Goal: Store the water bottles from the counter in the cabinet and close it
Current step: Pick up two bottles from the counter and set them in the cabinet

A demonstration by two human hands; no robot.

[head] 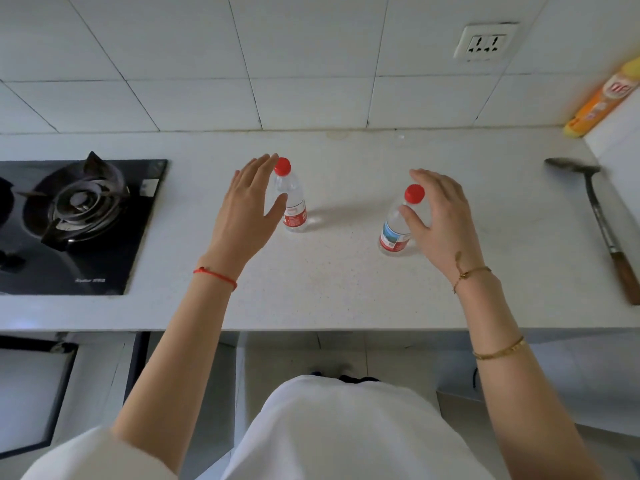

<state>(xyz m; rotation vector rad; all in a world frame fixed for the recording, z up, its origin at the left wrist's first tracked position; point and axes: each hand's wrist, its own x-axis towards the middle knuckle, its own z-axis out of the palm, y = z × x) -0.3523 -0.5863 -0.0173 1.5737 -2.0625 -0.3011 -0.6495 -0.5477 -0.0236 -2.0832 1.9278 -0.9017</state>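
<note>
Two clear water bottles with red caps and red labels stand upright on the white counter (339, 289). The left bottle (294, 206) is beside my left hand (247, 209), whose fingers are spread and curve around its left side; the thumb reaches in front of the bottle, and I cannot tell if it touches. The right bottle (396, 230) stands just left of my right hand (440, 220). That hand is open too, thumb across the bottle's body and fingers behind the cap. Neither bottle is lifted. Below the counter edge a cabinet opening (277, 355) shows.
A black gas hob (79, 223) fills the counter's left end. A metal spatula with a wooden handle (602, 223) lies at the right. An orange and yellow roll (602, 98) leans in the back right corner. A wall socket (485, 43) sits on the tiled wall.
</note>
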